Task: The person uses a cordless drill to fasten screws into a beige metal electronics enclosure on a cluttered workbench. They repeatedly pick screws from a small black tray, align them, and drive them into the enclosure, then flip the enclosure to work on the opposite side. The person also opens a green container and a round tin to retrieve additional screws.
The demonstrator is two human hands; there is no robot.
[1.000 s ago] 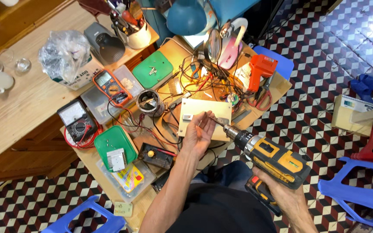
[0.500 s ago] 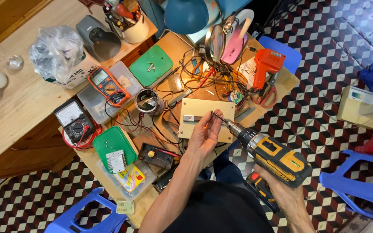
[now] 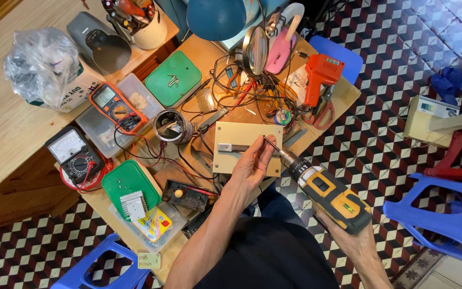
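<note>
— Drill first: where does it sit against the wooden board?

— Off the board's lower right corner, body slanting down and away toward the person. Its long axis runs from that lower right up toward the board's middle, and the thin bit reaches in over the board's right half. The right hand is wrapped shut around the drill's handle, well clear of the board.

— And the other hand?

— The left hand is the nearer one. It lies on the board's lower right part, fingers closed in around the bit's tip, pinching it or something small there.

— What lies on the board itself?

— A small grey metal bar, lying flat left of the board's centre, its length running left to right, just left of the fingertips.

— Anything unclear?

— Whether the bit's point touches the wood; the fingers cover it. The board's lower edge is hidden under the left hand, and the drill's trigger is hidden inside the right hand.
</note>
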